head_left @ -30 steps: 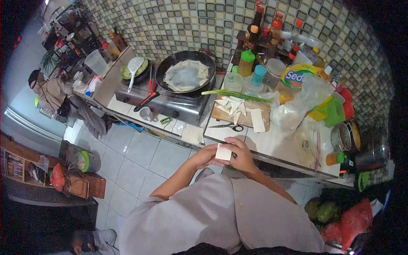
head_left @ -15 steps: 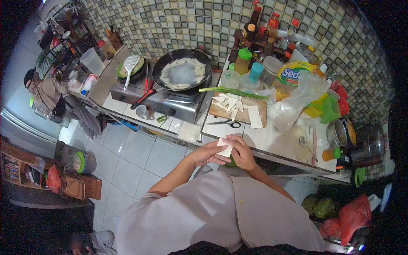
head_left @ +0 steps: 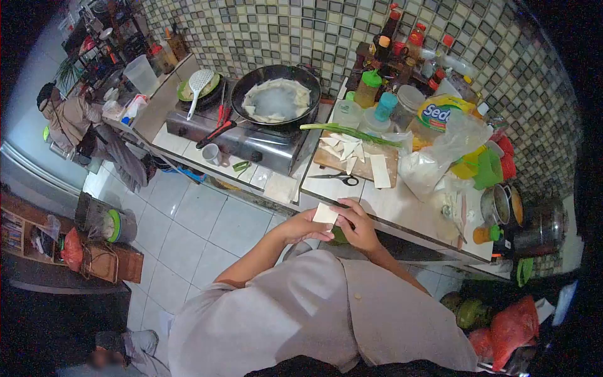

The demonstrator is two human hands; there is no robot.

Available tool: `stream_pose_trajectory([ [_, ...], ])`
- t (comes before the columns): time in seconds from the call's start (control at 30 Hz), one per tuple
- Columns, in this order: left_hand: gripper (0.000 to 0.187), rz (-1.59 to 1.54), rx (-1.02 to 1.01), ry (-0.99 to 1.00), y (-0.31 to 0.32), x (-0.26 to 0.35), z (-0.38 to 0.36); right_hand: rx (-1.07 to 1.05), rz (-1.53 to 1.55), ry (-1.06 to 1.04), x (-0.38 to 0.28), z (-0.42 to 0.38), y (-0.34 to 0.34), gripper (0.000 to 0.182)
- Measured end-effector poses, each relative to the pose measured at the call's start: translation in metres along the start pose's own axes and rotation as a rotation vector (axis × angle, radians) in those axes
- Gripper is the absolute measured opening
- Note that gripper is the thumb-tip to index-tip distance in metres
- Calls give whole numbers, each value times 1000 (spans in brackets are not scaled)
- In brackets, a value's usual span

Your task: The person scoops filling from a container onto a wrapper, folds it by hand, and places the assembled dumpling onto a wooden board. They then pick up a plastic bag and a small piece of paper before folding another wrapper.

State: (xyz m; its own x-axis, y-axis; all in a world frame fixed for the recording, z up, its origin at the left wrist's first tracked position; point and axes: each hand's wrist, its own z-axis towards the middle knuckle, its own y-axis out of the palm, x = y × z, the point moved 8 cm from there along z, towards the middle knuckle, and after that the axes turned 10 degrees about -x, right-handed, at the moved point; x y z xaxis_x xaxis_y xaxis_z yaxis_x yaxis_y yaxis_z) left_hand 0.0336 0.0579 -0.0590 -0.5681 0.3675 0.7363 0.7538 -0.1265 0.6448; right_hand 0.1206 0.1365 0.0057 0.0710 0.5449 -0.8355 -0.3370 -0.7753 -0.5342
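Note:
A pale, square pastry wrapper (head_left: 325, 213) is held between my two hands, just off the counter's front edge. My left hand (head_left: 301, 228) grips it from the left side, and the fingers of my right hand (head_left: 358, 230) pinch its right edge. Beyond them, a wooden cutting board (head_left: 326, 161) carries white triangular wrapper pieces (head_left: 347, 148) and one longer white strip (head_left: 380, 171). Green onion stalks (head_left: 355, 134) lie along its back edge. Black-handled scissors (head_left: 342, 180) rest on the tiles in front of the board.
A black wok (head_left: 238, 88) with pale pieces around bubbling oil sits on the stove (head_left: 251, 143). A white slotted spatula (head_left: 201, 80) lies over a green plate. Jars, bottles and a plastic bag (head_left: 427, 166) crowd the right side. Another person (head_left: 72, 129) stands far left; one more is at lower left.
The wrapper in my hands has shifted slightly left and tilted, with the right fingers now at its right edge. The camera view has turned slightly.

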Motion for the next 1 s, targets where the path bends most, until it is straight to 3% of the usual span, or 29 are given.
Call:
stream_pose_trajectory([
  [0.2, 46, 119, 1, -6, 9, 3, -4, -11, -52, -54, -11, -4, -6, 36],
  [0.3, 48, 294, -35, -145, 15, -1, -6, -119, 49, 24, -12, -4, 1, 39],
  [0.37, 46, 603, -95, -193, 10, -10, 2, -328, 60, 188, 8, -6, 19, 40],
  [0.5, 44, 575, -84, -118, 12, -9, 2, -319, 249, 220, 37, -13, 27, 36],
  [0.57, 46, 452, -50, -48, 9, 3, 1, -163, 535, 255, 56, -18, 19, 31],
  [0.63, 43, 489, -76, -18, 1, 5, 5, -132, 547, 218, 52, -18, 10, 28],
  [0.8, 33, 486, -26, -30, 5, 8, 8, -185, 643, 417, 56, -25, 16, 23],
  [1.0, 39, 542, -2, -30, 1, 4, 14, -126, 611, 425, 60, -21, 18, 16],
])
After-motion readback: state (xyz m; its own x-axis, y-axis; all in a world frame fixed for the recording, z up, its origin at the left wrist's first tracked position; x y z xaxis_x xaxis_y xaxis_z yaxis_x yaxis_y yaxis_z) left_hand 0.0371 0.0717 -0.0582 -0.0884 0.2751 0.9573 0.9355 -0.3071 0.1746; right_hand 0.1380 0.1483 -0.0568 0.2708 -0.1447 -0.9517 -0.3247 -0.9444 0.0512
